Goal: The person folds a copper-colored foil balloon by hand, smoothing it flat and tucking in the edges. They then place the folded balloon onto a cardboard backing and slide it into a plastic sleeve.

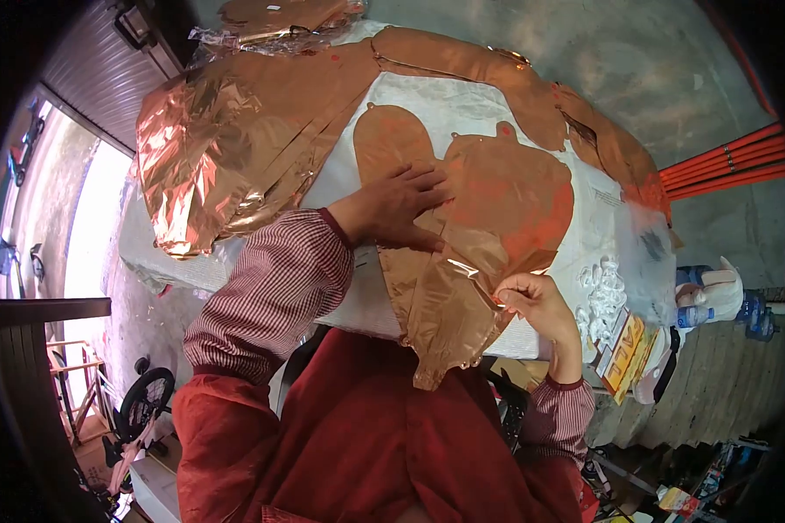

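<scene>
A flat, uninflated copper-coloured foil balloon (515, 192) lies on the white-covered table (344, 301), its narrow lower end hanging over the near edge toward my lap. My left hand (401, 209) rests flat on the middle of it, fingers spread, beside a rounded lobe. At the lower right edge of the foil, my right hand (536, 301) is closed in a pinch on the balloon's edge. The foil near that hand is creased and shiny. Part of the balloon is hidden under my left hand.
More copper foil balloons (201, 148) are heaped at the left, with others along the far edge (445, 57). White tangled strands (602, 292) and a yellow box (628, 353) sit at the right. Beyond are orange tubes (733, 161) and blue bottles (759, 318).
</scene>
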The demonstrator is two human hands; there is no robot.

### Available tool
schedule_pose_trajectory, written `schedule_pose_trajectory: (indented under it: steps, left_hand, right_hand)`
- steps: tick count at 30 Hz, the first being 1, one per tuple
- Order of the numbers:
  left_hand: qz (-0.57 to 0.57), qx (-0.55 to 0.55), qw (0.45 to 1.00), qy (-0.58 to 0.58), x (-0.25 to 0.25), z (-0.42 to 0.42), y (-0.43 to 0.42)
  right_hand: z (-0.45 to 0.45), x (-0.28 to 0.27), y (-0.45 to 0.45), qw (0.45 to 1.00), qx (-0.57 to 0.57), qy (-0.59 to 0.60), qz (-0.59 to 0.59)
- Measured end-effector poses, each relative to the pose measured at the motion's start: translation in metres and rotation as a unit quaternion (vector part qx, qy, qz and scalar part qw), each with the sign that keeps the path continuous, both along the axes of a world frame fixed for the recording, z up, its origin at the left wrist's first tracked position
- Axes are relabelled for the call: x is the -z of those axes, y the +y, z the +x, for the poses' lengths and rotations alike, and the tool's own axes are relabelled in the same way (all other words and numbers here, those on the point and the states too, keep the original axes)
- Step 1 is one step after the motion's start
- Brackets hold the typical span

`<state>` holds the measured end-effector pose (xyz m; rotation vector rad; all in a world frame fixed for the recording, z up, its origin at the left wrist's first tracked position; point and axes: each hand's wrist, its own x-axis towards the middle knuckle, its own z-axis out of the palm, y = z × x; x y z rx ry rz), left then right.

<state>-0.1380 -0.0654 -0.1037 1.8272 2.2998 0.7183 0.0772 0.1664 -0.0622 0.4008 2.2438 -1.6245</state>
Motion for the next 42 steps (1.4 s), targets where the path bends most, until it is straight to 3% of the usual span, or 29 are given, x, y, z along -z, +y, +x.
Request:
schedule_pose_trajectory:
  steps: [21,32,42]
  left_hand:
    - [0.056,0.008,0.997,0.048,0.012,-0.002,0.002]
    - [0.046,0.007,0.997,0.056,0.012,-0.001,0.003]
    - [0.041,0.003,0.998,0.038,0.006,0.0,0.003]
  right_hand:
    - [0.008,0.008,-0.004,0.998,0.017,0.015,-0.055]
    - [0.016,0.009,-0.009,0.981,0.161,0.077,-0.072]
    - [0.015,0.011,-0.016,0.979,0.183,0.056,-0.069]
